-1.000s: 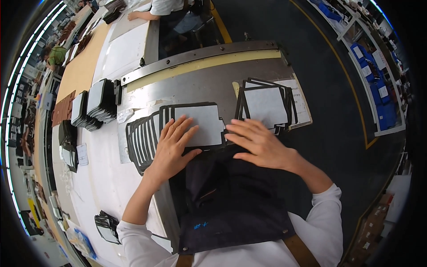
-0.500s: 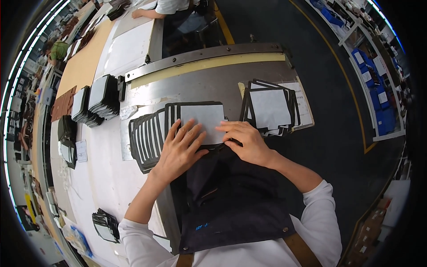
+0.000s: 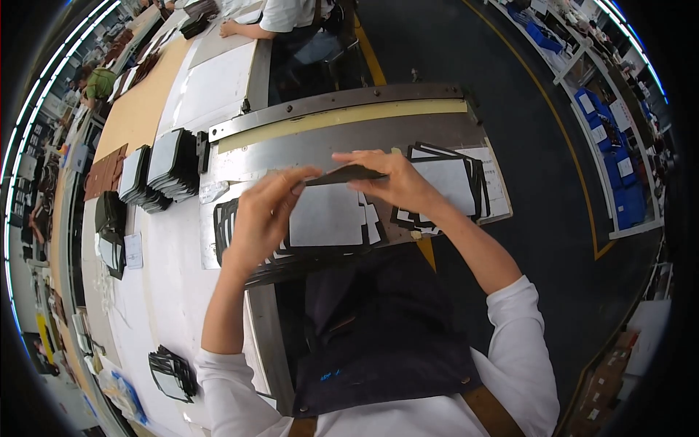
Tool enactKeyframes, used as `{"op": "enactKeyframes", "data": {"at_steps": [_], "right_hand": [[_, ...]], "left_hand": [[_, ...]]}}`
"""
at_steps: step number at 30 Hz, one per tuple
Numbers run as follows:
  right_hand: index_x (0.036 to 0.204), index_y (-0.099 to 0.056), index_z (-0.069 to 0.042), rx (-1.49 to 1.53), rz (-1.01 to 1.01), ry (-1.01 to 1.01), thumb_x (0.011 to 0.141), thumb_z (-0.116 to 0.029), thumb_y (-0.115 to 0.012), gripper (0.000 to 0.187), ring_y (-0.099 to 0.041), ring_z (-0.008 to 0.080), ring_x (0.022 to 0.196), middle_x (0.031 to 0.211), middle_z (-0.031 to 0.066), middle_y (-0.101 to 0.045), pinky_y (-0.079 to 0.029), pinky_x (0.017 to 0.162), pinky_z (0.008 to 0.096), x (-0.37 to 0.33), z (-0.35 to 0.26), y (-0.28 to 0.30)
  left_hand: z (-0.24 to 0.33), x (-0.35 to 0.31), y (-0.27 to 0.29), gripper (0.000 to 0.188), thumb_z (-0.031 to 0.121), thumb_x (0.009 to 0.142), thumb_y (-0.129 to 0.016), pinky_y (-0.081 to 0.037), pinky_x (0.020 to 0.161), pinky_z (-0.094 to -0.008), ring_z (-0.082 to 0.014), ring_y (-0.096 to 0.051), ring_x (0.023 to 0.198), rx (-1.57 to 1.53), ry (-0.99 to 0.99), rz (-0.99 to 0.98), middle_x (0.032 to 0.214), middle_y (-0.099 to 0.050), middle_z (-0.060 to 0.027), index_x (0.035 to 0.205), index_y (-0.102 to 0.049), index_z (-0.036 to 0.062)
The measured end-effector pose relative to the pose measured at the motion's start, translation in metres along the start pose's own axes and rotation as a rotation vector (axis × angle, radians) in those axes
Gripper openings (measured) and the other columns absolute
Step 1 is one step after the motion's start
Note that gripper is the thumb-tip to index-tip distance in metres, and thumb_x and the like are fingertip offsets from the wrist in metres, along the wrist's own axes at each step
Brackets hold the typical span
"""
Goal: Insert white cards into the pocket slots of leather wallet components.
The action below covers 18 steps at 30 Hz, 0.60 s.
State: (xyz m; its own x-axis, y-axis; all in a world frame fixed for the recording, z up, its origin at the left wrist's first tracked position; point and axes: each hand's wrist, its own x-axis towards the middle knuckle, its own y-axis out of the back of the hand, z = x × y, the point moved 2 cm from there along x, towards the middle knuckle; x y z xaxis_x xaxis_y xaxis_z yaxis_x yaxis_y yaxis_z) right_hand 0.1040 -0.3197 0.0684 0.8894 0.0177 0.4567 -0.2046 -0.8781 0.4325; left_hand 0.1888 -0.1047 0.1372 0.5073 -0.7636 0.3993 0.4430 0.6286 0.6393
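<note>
The left hand (image 3: pixel 263 218) and right hand (image 3: pixel 399 183) have risen off the row of panels (image 3: pixel 328 218) and shifted farther away; a dark panel (image 3: pixel 346 175) is now in their grip, raised and tilted nearly edge-on.

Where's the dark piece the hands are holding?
In the head view, the dark piece is just above the middle, between the left hand and right hand; a white, black-edged panel shows just below it.

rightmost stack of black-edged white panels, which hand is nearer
Right: the right hand overlaps the left side of that panel stack in view; the left hand is farther left.
</note>
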Motion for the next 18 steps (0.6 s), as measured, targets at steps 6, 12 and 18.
{"op": "enactKeyframes", "data": {"at_steps": [6, 12, 18], "right_hand": [[0.101, -0.07, 0.003, 0.357, 0.308, -0.427, 0.092, -0.01, -0.066, 0.016, -0.07, 0.0145, 0.087, 0.093, 0.0079, -0.072, -0.054, 0.076, 0.0286, 0.061, 0.02, 0.039], [0.107, -0.066, 0.003, -0.787, 0.144, 0.205, 0.078, 0.005, -0.057, 0.031, -0.068, 0.031, 0.102, 0.107, 0.0174, -0.069, -0.054, 0.082, 0.0371, 0.044, 0.066, 0.02], [0.11, -0.063, 0.004, -0.919, 0.042, 0.187, 0.078, 0.005, -0.056, 0.033, -0.062, 0.0323, 0.115, 0.123, 0.0198, -0.064, -0.05, 0.092, 0.0414, 0.027, 0.078, 0.003]], "left_hand": [[-0.084, 0.044, 0.013, 0.046, 0.012, 0.096, -0.062, -0.048, 0.097, -0.036, -0.0256, -0.06, 0.118, -0.189, 0.098, 0.336, 0.13, -0.06, -0.0182, 0.138, -0.049, 0.0049], [-0.089, 0.058, -0.032, 0.082, 0.015, 0.08, -0.076, -0.027, 0.117, -0.0451, -0.0361, -0.029, 0.144, 0.317, -0.061, 0.048, 0.153, -0.032, -0.0218, 0.149, -0.032, 0.0072], [-0.099, 0.065, -0.081, 0.073, 0.022, 0.083, -0.069, -0.025, 0.117, -0.047, -0.0385, -0.027, 0.144, 0.572, -0.192, -0.283, 0.152, -0.033, -0.0226, 0.146, -0.036, 0.0053]]}}
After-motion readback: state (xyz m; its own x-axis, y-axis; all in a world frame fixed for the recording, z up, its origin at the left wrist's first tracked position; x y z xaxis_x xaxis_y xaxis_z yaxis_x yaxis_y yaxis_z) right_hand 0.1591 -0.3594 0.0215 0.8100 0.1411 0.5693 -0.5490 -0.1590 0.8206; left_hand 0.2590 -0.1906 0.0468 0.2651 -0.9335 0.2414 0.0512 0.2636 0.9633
